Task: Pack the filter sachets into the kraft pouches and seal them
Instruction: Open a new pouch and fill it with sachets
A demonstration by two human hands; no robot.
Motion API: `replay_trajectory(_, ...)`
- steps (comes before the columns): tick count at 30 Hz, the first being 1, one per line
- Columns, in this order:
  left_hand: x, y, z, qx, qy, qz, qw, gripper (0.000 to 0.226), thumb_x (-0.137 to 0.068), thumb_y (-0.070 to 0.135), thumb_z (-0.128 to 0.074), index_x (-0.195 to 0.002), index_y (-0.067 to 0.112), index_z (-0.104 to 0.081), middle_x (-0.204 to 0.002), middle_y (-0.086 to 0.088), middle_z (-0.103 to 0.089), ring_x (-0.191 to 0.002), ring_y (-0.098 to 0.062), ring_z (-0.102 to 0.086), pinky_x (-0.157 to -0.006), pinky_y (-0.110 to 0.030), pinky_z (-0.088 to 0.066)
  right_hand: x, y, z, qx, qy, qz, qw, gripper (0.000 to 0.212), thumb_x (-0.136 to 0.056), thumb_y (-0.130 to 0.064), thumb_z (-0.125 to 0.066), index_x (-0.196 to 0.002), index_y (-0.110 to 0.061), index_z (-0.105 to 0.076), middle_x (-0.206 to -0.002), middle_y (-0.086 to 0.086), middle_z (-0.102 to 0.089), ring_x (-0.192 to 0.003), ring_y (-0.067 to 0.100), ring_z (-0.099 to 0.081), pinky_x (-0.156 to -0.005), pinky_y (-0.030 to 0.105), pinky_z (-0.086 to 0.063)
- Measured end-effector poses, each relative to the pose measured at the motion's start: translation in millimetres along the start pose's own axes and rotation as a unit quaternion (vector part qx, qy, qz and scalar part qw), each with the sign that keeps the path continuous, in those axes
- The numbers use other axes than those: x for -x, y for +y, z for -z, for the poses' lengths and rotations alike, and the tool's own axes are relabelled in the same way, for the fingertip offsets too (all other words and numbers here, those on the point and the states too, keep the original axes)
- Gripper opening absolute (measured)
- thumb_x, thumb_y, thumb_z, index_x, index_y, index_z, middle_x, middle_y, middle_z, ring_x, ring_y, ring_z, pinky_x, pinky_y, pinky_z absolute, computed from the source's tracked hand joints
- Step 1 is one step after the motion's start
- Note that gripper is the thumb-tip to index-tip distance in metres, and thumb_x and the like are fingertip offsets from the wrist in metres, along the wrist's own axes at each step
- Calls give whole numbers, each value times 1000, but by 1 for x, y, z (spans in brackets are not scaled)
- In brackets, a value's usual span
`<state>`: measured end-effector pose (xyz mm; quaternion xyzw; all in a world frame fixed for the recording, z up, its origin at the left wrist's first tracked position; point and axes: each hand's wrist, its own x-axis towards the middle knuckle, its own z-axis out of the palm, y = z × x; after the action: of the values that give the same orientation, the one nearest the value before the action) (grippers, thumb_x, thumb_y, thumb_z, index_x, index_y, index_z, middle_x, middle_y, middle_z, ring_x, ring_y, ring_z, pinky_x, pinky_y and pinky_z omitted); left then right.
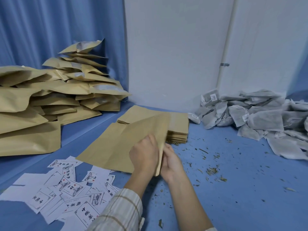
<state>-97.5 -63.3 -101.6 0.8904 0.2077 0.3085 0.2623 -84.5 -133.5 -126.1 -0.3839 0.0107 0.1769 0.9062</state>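
A flat kraft pouch (155,129) stands tilted on edge over the blue table, blurred from motion. My left hand (145,155) grips its near end from the left and my right hand (171,162) holds the same end from the right. Behind it lies a stack of empty kraft pouches (178,129), and one flat pouch (108,147) lies to the left under my hands. A heap of grey filter sachets (260,117) sits at the right. No sachet shows in either hand.
Filled kraft pouches (55,97) are piled high at the left against a blue curtain. White printed labels (66,192) lie scattered at the near left. Loose dried herb bits (211,170) are strewn over the blue table (250,189). A white wall (175,55) rises behind.
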Motion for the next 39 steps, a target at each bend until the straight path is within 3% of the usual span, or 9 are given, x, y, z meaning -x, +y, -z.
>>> replay_trajectory(2,-2,-1,2,-35,-36,-21,999,40,-101,26,-35,-72,10,-56,-83,-16,-68,-78,-33,-64,-60,-31,-38,-2,-3,3,23,16,29,999,7,-91,-14,-59,-86,-10,-57,-68,4,-67,-62,13,-65,-54,25,-51)
replay_trajectory(7,-3,0,3,35,-99,25,994,57,-85,65,-48,-79,10,-63,-80,-7,-67,-82,-26,-61,-64,-31,-42,-5,-3,1,259,71,119,956,20,-89,-10,-54,-72,-15,-63,-70,4,-63,-64,14,-54,-56,24,-41)
replay_trajectory(11,-5,3,2,9,-97,-13,995,42,-93,48,-46,-94,8,-59,-90,-12,-68,-89,-31,-62,-73,-35,-50,-6,-2,2,366,110,171,908,20,-88,-17,-54,-68,-19,-55,-50,-12,-55,-55,8,-48,-51,19,-35)
replay_trajectory(14,-1,3,-3,-6,-100,-65,993,39,-99,42,-38,-98,9,-59,-89,-15,-68,-87,-34,-62,-69,-34,-47,-6,0,4,438,143,220,860,21,-93,-26,-52,-72,-20,-50,-59,-7,-56,-55,6,-49,-45,10,-35)
replay_trajectory(21,-4,-5,-13,-50,-84,-102,990,34,-101,29,-35,-98,4,-58,-91,-17,-67,-85,-33,-62,-61,-31,-35,-10,2,6,445,163,231,850,16,-92,-29,-54,-77,-22,-52,-58,-13,-52,-57,1,-49,-48,6,-36)
replay_trajectory(27,-1,-17,-18,-50,-113,-92,988,35,-102,27,-32,-100,1,-54,-96,-20,-66,-90,-36,-60,-65,-32,-35,-10,11,8,551,163,262,776,41,-96,-17,-43,-55,-19,-41,-52,-6,-43,-51,6,-38,-50,13,-34)
replay_trajectory(31,4,-23,-20,-8,-108,-61,992,34,-101,27,-36,-96,-1,-55,-93,-23,-64,-87,-37,-59,-66,-34,-38,-10,21,11,524,187,242,795,36,-94,-11,-43,-58,-13,-47,-53,-4,-44,-52,7,-38,-48,15,-32)
replay_trajectory(34,3,-25,-20,41,-64,-20,997,34,-101,25,-38,-99,-3,-57,-92,-25,-64,-85,-38,-60,-65,-35,-38,-16,18,17,504,240,201,805,40,-94,-11,-42,-54,-15,-38,-52,-3,-37,-50,9,-32,-45,20,-23)
replay_trajectory(39,2,-19,-14,-50,-55,-77,994,33,-102,28,-31,-101,4,-53,-91,-19,-67,-85,-35,-63,-61,-34,-37,-12,14,10,534,174,258,786,25,-95,-17,-45,-71,-22,-47,-56,-11,-44,-55,7,-42,-46,15,-29)
